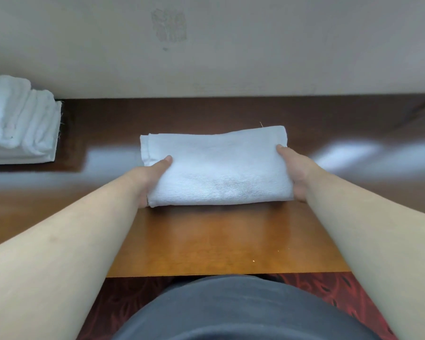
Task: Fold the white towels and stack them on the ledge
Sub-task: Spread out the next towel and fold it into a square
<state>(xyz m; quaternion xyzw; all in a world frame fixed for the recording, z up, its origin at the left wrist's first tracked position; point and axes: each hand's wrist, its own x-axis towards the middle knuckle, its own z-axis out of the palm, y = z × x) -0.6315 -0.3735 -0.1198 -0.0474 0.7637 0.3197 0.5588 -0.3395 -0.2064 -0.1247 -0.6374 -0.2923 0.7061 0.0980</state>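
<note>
A folded white towel (216, 165) lies in the middle of the glossy brown wooden ledge (206, 241). My left hand (150, 177) grips its left end, thumb on top and fingers hidden underneath. My right hand (293, 173) grips its right end the same way. At the far left, a stack of several folded white towels (17, 121) rests on the same surface, against the wall.
A beige wall (231, 57) rises directly behind the ledge. The ledge's front edge runs just below my forearms, with dark red patterned carpet (341, 290) beneath. My dark grey shirt fills the bottom centre.
</note>
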